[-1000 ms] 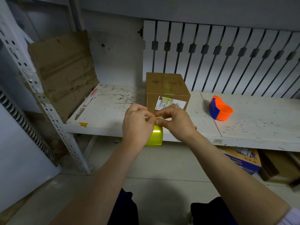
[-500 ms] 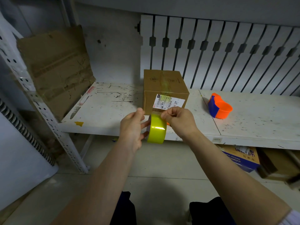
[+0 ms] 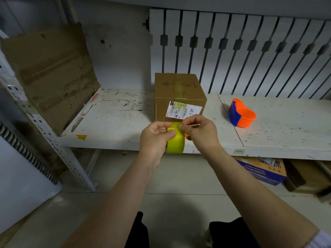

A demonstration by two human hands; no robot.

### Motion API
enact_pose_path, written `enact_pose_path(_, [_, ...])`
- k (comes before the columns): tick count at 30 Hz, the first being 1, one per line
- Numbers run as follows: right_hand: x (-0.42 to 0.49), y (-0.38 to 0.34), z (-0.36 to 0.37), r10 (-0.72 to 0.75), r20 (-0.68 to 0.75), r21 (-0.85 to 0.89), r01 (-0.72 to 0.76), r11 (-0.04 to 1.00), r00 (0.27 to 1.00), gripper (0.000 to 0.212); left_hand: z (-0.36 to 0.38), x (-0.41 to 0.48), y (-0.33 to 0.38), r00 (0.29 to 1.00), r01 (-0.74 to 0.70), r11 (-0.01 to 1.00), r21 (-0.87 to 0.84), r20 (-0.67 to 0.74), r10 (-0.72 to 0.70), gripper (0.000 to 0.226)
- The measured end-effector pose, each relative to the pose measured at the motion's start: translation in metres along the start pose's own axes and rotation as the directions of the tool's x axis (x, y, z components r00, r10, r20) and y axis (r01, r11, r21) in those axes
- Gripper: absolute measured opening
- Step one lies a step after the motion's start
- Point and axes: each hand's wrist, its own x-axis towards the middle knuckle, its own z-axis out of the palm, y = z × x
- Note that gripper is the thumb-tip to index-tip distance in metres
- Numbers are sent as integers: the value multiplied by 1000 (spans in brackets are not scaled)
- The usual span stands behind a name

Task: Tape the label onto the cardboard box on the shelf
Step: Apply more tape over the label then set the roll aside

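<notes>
A brown cardboard box (image 3: pixel 177 86) stands on the white shelf (image 3: pixel 114 122), with a white printed label (image 3: pixel 184 110) on its front face. Just in front of the box I hold a roll of yellow-green tape (image 3: pixel 176 142) on edge. My left hand (image 3: pixel 155 140) grips the roll from the left. My right hand (image 3: pixel 198 132) pinches the tape's loose end at the top of the roll, right below the label. The lower edge of the box front is hidden behind my hands.
An orange and blue tape dispenser (image 3: pixel 240 115) lies on the shelf to the right. A flattened cardboard sheet (image 3: pixel 48 72) leans at the left by the perforated upright (image 3: pixel 44 129). A radiator stands behind. Boxes (image 3: pixel 263 169) sit under the shelf.
Both hands and the tape roll have risen from below the shelf edge to just under the label. The fingers went from clasped over the roll to pinching its loose end.
</notes>
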Motion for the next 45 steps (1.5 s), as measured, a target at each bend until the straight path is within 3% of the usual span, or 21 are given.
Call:
enact_pose_path(3, [0, 5, -2, 66, 18, 63, -67, 996, 998, 11, 5, 2, -2, 999, 12, 1000, -18, -45, -13, 25])
enact_pose_path(6, [-1, 11, -4, 177, 107, 110, -188, 976, 978, 18, 13, 6, -2, 997, 19, 998, -57, -68, -23, 23])
enact_pose_path(13, [9, 29, -23, 117, 97, 102, -127, 987, 988, 37, 41, 19, -12, 997, 72, 985, -160, -8, -74, 23])
enact_pose_path(16, [14, 40, -40, 108, 126, 26, -113, 993, 986, 12, 58, 32, -19, 995, 101, 980, -170, -7, -104, 24])
enact_pose_path(18, [19, 46, -50, 85, 38, -50, -83, 995, 996, 7, 74, 40, -26, 992, 128, 977, -170, 6, -128, 25])
enact_pose_path(22, [40, 69, -76, 72, -157, -287, -116, 951, 985, 19, 106, 56, -38, 992, 129, 992, 12, -1, -129, 30])
enact_pose_path(25, [54, 83, -102, 56, -250, -545, -188, 817, 967, 27, 126, 66, -39, 994, 86, 980, 182, 52, -97, 14])
enact_pose_path(29, [69, 98, -139, -14, -379, -705, -279, 652, 925, 27, 149, 82, -40, 989, 19, 955, 297, 134, -61, 13])
enact_pose_path(33, [92, 125, -173, -106, -438, -751, -298, 589, 893, 26, 165, 97, -46, 992, 12, 944, 329, 115, -53, 14])
enact_pose_path(39, [131, 170, -205, -121, -499, -765, -371, 527, 858, 31, 186, 117, -59, 993, -68, 912, 406, 111, 25, 14])
enact_pose_path(45, [155, 189, -221, -121, -465, -787, -347, 510, 877, 26, 207, 136, -63, 980, -167, 860, 482, 179, 90, 17])
